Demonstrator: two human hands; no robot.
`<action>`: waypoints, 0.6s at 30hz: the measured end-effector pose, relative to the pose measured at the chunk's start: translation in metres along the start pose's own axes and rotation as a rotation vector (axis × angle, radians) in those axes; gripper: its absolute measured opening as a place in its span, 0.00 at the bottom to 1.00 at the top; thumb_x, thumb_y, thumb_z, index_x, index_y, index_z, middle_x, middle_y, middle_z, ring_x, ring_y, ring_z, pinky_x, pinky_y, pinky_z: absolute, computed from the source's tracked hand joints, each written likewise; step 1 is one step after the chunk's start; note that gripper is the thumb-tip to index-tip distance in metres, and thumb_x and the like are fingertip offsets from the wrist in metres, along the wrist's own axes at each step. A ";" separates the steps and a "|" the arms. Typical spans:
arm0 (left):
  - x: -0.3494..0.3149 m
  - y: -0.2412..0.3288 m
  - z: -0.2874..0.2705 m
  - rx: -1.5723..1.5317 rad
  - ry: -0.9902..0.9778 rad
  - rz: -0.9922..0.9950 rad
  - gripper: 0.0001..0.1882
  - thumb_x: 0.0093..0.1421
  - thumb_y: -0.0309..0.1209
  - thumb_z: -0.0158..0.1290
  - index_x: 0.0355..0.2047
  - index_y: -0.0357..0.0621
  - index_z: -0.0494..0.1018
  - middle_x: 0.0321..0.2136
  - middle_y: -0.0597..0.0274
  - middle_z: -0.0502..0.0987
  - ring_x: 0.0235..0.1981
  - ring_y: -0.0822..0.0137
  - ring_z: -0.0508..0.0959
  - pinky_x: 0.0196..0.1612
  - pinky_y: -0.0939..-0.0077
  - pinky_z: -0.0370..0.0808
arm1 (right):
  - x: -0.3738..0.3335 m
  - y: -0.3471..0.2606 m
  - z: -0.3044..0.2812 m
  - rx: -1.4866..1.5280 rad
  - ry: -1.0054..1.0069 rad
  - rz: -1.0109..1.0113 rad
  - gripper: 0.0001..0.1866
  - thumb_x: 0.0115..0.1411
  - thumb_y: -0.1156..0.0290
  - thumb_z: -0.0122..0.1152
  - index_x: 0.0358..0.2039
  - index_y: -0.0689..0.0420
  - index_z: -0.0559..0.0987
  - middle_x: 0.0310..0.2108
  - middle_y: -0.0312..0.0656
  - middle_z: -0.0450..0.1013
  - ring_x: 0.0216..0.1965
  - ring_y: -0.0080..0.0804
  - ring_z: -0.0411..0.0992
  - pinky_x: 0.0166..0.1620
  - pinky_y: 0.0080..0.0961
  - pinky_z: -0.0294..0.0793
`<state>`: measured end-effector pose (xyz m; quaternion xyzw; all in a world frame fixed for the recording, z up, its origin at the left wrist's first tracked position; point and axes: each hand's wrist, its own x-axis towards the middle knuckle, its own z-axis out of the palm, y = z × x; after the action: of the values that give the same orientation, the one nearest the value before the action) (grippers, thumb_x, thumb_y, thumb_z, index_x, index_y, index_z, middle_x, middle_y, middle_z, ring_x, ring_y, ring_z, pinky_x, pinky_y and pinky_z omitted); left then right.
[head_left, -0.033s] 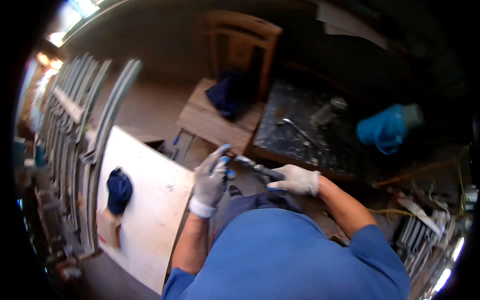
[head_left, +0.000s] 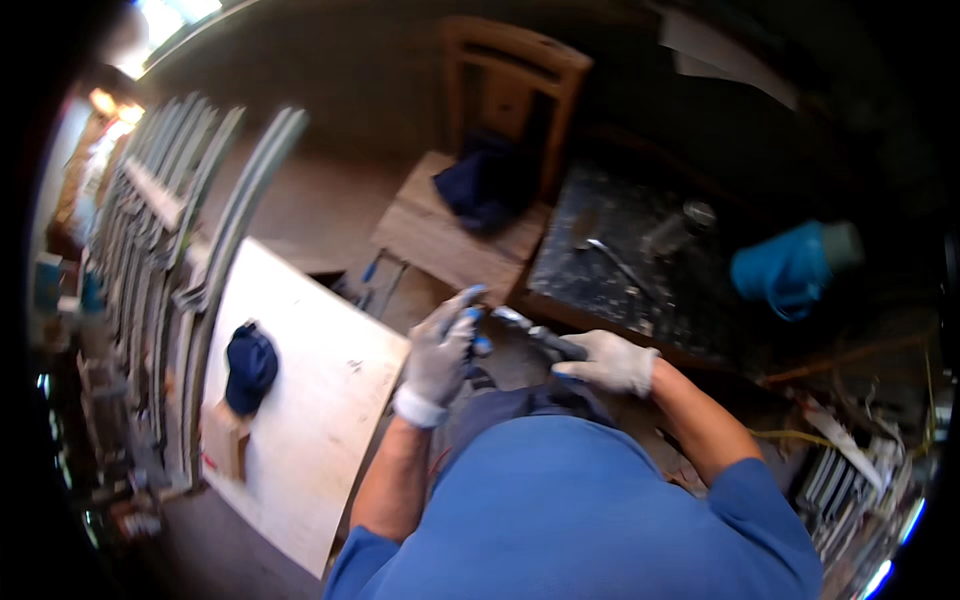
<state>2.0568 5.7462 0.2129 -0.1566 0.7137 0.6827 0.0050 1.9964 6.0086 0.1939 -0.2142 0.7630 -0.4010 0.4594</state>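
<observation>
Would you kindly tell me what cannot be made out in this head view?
- Dark slender tool between the left hand and right hand: its kind is lost to blur and the grey gloves.
- Small items on the dark worktop: too blurred to identify.
- Person's legs: hidden by the blue shirt.

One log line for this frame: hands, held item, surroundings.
left hand: gloved, touching tool tip | right hand: gloved, gripping dark hand tool | left: pale board with dark cap
</observation>
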 end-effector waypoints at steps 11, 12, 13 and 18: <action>-0.001 0.001 -0.007 -0.058 -0.115 -0.229 0.19 0.72 0.30 0.49 0.60 0.40 0.75 0.22 0.68 0.76 0.18 0.83 0.70 0.21 0.87 0.65 | -0.002 -0.018 0.011 -0.475 0.427 -0.084 0.27 0.64 0.64 0.64 0.61 0.61 0.73 0.54 0.54 0.76 0.55 0.52 0.74 0.59 0.39 0.74; -0.001 0.001 -0.005 -0.029 -0.099 -0.218 0.19 0.72 0.29 0.49 0.60 0.40 0.75 0.22 0.68 0.77 0.18 0.82 0.71 0.22 0.86 0.66 | -0.003 -0.018 0.011 -0.495 0.439 -0.089 0.27 0.63 0.64 0.65 0.61 0.61 0.73 0.54 0.54 0.76 0.55 0.53 0.74 0.59 0.39 0.74; -0.001 0.003 -0.003 0.000 -0.084 -0.206 0.19 0.72 0.29 0.49 0.60 0.40 0.75 0.23 0.68 0.77 0.19 0.82 0.71 0.23 0.85 0.68 | -0.004 -0.019 0.010 -0.514 0.451 -0.093 0.27 0.63 0.64 0.65 0.61 0.61 0.73 0.54 0.54 0.76 0.55 0.53 0.74 0.59 0.39 0.74; 0.000 -0.013 0.000 0.101 -0.072 -0.092 0.19 0.71 0.28 0.50 0.60 0.40 0.75 0.25 0.66 0.79 0.22 0.79 0.76 0.28 0.81 0.74 | -0.003 -0.020 0.013 -0.622 0.510 -0.140 0.28 0.61 0.66 0.65 0.61 0.61 0.73 0.49 0.54 0.76 0.51 0.54 0.75 0.55 0.44 0.74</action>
<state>2.0597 5.7458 0.1998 -0.1641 0.7386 0.6501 0.0699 2.0082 5.9937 0.2086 -0.2882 0.9209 -0.2219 0.1403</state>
